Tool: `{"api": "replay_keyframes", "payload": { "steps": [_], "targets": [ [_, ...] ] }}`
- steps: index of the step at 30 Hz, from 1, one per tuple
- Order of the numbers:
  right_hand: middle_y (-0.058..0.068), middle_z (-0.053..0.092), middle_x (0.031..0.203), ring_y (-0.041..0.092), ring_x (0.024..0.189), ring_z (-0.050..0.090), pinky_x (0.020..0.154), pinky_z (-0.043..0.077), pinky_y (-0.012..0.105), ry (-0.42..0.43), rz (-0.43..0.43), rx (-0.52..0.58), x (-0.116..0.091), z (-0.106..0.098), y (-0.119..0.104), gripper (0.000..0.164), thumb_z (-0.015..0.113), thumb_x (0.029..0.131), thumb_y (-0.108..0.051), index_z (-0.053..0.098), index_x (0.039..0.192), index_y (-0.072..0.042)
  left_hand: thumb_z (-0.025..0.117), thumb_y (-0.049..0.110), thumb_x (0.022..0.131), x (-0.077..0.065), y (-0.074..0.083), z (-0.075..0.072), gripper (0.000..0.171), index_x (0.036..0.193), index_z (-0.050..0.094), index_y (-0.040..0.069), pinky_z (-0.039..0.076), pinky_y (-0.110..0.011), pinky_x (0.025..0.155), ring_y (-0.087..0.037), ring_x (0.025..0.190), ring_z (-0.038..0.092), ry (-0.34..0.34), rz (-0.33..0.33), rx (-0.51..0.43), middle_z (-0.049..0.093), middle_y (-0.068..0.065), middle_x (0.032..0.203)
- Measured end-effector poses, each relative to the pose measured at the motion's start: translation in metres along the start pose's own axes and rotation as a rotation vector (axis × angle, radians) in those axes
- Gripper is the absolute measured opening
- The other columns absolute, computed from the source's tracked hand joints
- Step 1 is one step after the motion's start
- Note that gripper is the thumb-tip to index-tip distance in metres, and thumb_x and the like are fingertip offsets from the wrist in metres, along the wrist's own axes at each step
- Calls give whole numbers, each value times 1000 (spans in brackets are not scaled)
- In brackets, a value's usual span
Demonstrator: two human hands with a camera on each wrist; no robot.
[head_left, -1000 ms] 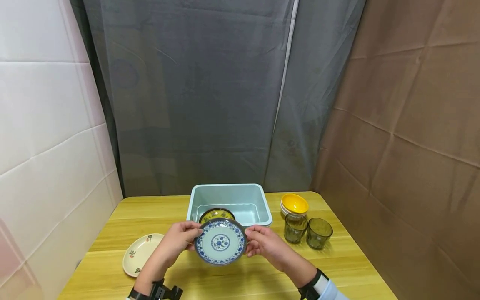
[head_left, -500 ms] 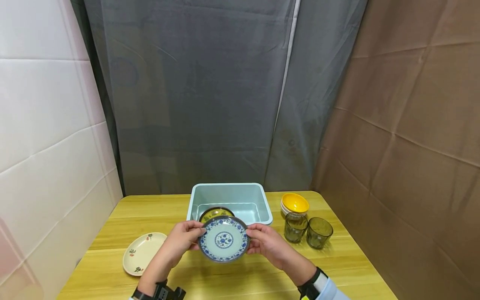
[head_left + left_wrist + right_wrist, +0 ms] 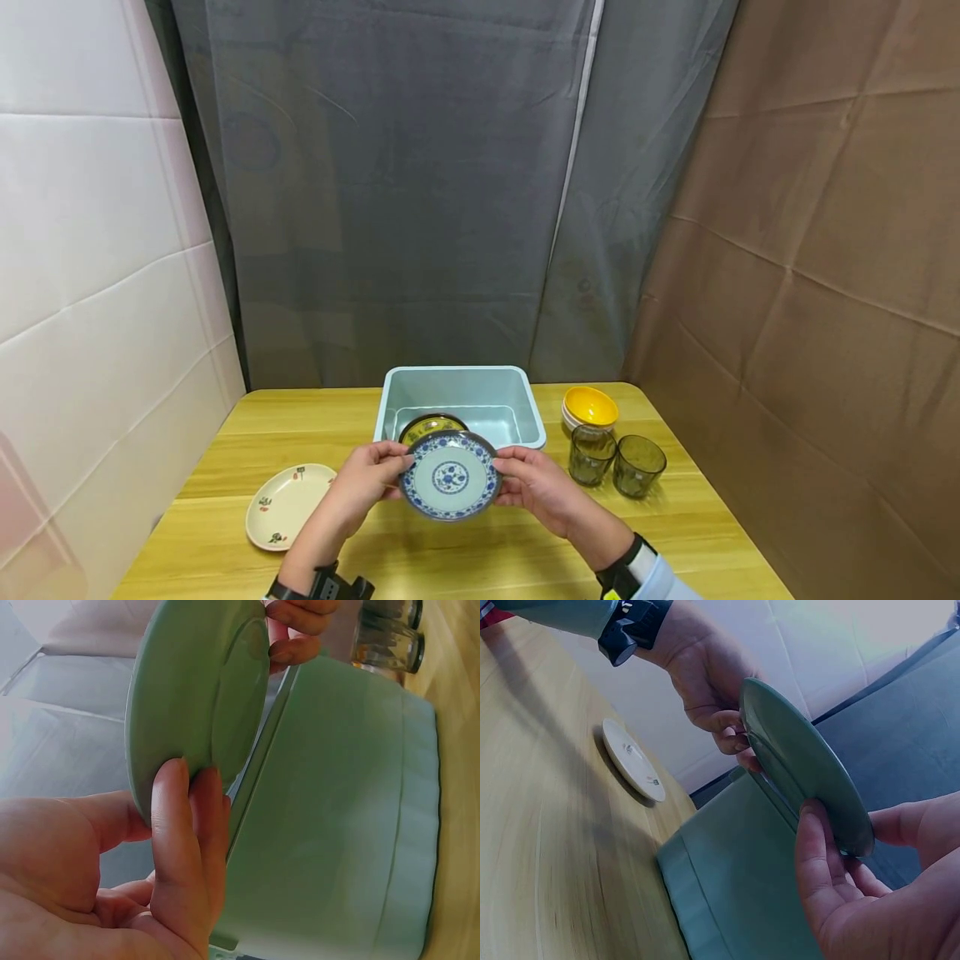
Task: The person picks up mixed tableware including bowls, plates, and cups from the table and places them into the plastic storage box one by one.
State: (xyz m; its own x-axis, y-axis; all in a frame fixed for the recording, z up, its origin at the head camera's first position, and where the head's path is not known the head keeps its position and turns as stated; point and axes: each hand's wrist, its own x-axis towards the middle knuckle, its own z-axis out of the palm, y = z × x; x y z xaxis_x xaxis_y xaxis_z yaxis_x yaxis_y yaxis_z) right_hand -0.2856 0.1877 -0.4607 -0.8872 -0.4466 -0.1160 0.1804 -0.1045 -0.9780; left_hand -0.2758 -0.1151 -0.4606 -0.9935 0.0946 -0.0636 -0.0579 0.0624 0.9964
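Above the table [image 3: 450,571], before the middle of its far edge, a blue-and-white plate [image 3: 450,478] hangs tilted, its patterned face toward the person. The left hand [image 3: 369,477] pinches its left rim and the right hand [image 3: 531,483] its right rim, thumbs on the face, fingers against the green underside. Just behind it sits a pale blue basin [image 3: 420,390] with a yellow patterned plate [image 3: 432,424] inside. Near the table's left edge lies a cream plate [image 3: 288,504]; toward the far right corner, a yellow bowl [image 3: 590,407] rests in a white bowl [image 3: 567,417], behind two dark glasses [image 3: 638,467].
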Motion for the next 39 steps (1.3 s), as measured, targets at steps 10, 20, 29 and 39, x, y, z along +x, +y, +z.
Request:
{"api": "replay_keyframes", "payload": {
  "steps": [10,20,29,39],
  "targets": [
    [5,76,105,15,89,75,87,64,34,5,-4,-17,0,-1,0,27,61,112,-15,64,130,5,69,14,109,1,-2,1,27,125,69,-8,59,-26,66,-19,79,66,-18,2,-11,71,-11,100],
    [6,72,103,16,89,73,86,63,33,50,-34,-45,-1,-9,-6,19,60,111,-12,61,123,3,66,24,112,-8,5,-14,37,135,65,-6,65,-33,77,-24,90,73,-77,27,-42,71,-13,113],
    [5,74,103,15,89,73,87,63,33,74,-48,-59,-2,-27,-22,20,60,113,-13,62,125,3,64,19,113,-14,2,-48,30,132,66,-4,63,-34,78,-24,93,72,116,35,1,73,-10,107],
    [5,76,104,16,93,74,91,63,31,89,-68,-99,0,-48,-43,32,59,115,-14,61,135,11,64,23,114,-18,-22,-78,31,129,68,-3,64,-36,80,-26,96,72,211,-2,125,73,-10,108]
  ]
}}
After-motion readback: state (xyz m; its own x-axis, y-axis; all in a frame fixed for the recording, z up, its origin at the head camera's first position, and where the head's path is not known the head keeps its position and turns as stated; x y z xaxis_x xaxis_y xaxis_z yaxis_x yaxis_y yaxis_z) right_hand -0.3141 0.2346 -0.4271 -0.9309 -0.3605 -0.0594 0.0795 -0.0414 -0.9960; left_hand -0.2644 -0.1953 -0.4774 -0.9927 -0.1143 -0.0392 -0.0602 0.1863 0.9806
